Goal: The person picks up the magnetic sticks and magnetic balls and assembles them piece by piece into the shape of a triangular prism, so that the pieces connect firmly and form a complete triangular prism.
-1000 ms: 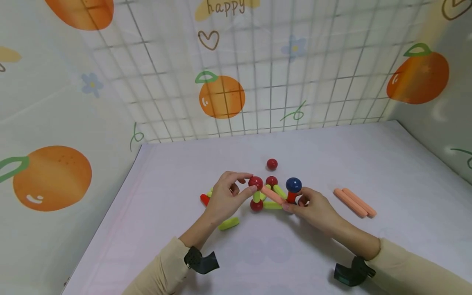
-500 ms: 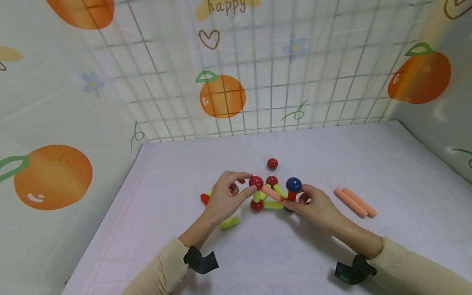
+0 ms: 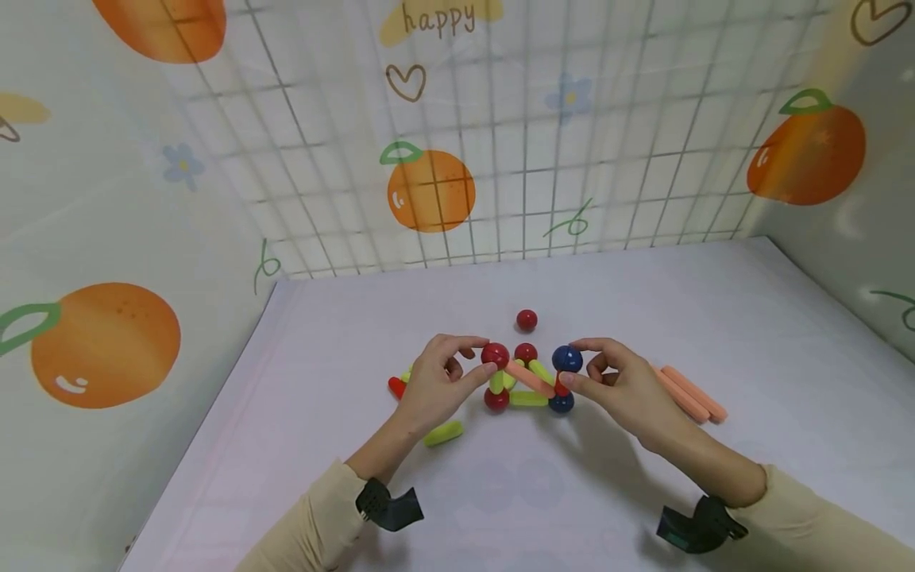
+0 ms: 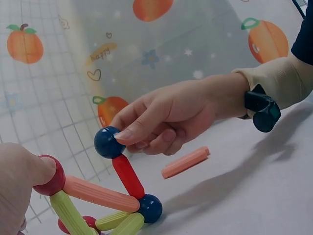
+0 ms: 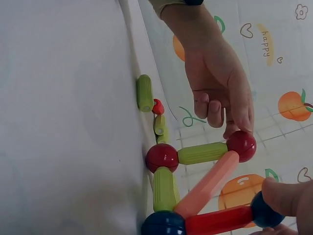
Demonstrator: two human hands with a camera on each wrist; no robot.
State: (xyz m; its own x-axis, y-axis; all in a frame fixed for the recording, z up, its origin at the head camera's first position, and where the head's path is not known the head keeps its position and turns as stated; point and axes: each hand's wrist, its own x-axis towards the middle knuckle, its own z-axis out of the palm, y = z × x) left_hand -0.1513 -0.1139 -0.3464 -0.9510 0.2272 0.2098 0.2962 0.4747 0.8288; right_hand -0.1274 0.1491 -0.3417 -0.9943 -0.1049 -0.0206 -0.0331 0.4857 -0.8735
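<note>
L beige cloth sleeve (image 3: 314, 518), long, creased, w/ L blk angular wrist cam (image 3: 386, 505) nr cuff. R beige cloth sleeve (image 3: 815, 508) matches, w/ R blk angular wrist cam (image 3: 704, 525); dk navy cloth (image 4: 304, 41) higher up.

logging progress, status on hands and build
Left hand pinches upper red ball; right hand, upper blue ball. Slanting pink rod reaches lower blue ball. Nothing visibly blocking.

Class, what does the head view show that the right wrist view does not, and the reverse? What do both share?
Head view only: two loose coral sticks and a loose red ball on the table. Right wrist view only: an outlined flower drawn on the backdrop. Both: the left hand pinching a red ball, the right hand pinching a blue ball, and the red stick joining that to another blue ball.
</note>
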